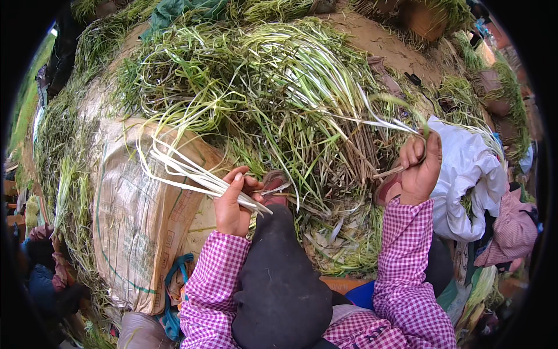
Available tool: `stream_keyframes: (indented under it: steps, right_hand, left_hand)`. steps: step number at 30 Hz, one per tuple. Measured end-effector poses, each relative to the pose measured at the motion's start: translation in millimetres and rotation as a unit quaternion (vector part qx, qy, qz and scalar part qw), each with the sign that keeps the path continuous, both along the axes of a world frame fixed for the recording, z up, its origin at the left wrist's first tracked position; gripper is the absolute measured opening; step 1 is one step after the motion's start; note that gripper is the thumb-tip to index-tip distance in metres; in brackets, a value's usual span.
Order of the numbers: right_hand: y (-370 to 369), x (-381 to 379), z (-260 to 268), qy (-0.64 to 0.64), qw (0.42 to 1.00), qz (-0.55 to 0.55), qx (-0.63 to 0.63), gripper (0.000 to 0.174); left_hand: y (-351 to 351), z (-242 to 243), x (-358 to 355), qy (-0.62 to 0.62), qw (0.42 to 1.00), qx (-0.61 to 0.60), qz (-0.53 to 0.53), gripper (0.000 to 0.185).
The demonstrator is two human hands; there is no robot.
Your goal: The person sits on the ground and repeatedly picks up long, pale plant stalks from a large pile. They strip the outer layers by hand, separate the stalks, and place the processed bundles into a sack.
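Observation:
My left hand [235, 207] grips a small bunch of long white stalks [192, 174], which look like blanched chives. Their pale yellow-green leaves trail away to the upper left, over a woven sack. Raised at the right, my right hand [418, 170] pinches one or more thin stalks [383, 123] between thumb and fingers. Those reach left towards a large heap of green-leaved, white-stemmed stalks [305, 83] in front of me. Dry brown stem ends [362, 152] stick out of the heap just left of my right hand.
A flattened woven sack [130, 218] lies at my left, a white plastic sack [462, 183] at my right. My shoe [277, 192] is beside my left hand. Leaf scraps [344, 244] litter the ground. A person in dark clothing [48, 279] is partly visible at lower left.

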State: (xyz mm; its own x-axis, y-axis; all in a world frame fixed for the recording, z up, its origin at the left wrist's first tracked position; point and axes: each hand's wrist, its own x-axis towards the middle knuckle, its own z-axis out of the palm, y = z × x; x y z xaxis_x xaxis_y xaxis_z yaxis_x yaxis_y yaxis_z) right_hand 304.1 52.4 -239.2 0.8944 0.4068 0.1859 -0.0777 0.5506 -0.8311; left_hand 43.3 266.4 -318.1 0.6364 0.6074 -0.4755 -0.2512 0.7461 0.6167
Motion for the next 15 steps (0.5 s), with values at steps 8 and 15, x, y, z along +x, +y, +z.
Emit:
stream_keyframes:
  steps: [8, 15]
  right_hand:
    - [34, -79, -100, 0.213, 0.939, 0.203, -0.178, 0.012]
    - [58, -127, -106, 0.221, 0.906, 0.287, -0.219, 0.01]
  left_hand:
    - [-11, -7, 8, 0.023, 0.997, -0.003, -0.08, 0.024]
    - [-16, -8, 12, 0.054, 0.994, 0.001, -0.095, 0.036]
